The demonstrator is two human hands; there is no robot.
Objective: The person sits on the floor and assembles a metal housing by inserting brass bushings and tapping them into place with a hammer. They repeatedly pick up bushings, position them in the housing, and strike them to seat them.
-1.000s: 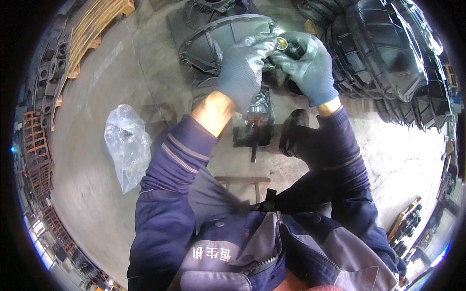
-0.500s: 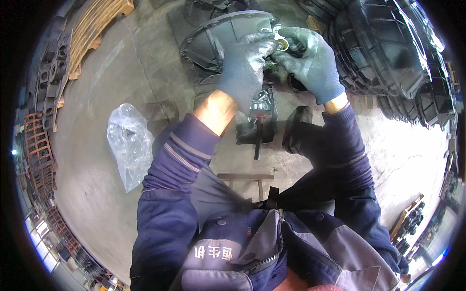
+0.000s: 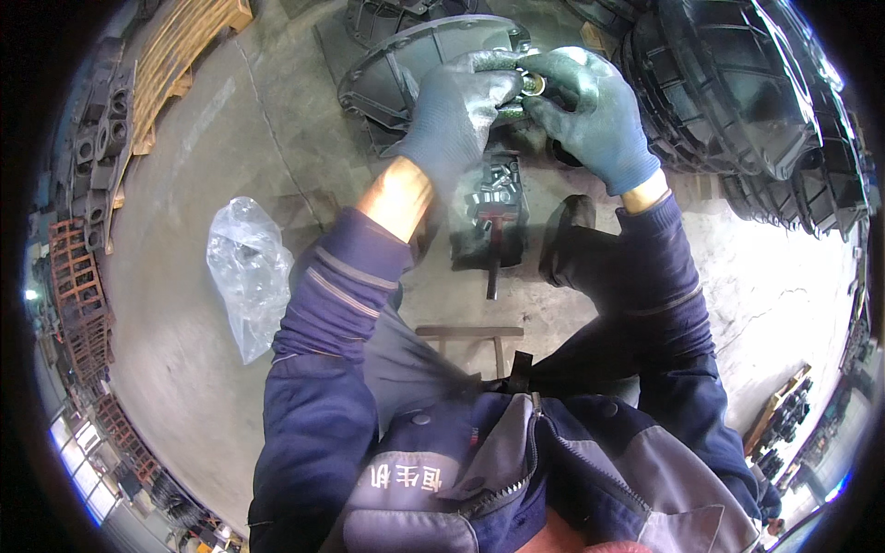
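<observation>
Both my hands wear grey-blue work gloves and meet at the right side of a dark ribbed round casting [image 3: 406, 57]. A small metal bushing [image 3: 534, 85] with a bright round rim sits between my fingertips. My right hand [image 3: 595, 115] pinches it between thumb and fingers. From the other side, my left hand [image 3: 456, 111] has its fingers closed at the bushing's left edge. Its fingertips are partly hidden. Below the hands, a dark tray [image 3: 514, 241] holds several small shiny metal sleeves [image 3: 498, 182], and a hammer [image 3: 495, 244] with a reddish head lies across it.
Large black ribbed castings [image 3: 728, 101] are stacked at the right. A clear plastic bag [image 3: 247, 276] lies on the floor at left. A wooden pallet [image 3: 189, 60] stands far left, near dark metal parts [image 3: 101, 138]. Between my legs is a narrow frame [image 3: 470, 333].
My left hand has shifted slightly left and up, uncovering more of the tray. The right hand has tilted a little around the bushing, which stays between the fingertips.
</observation>
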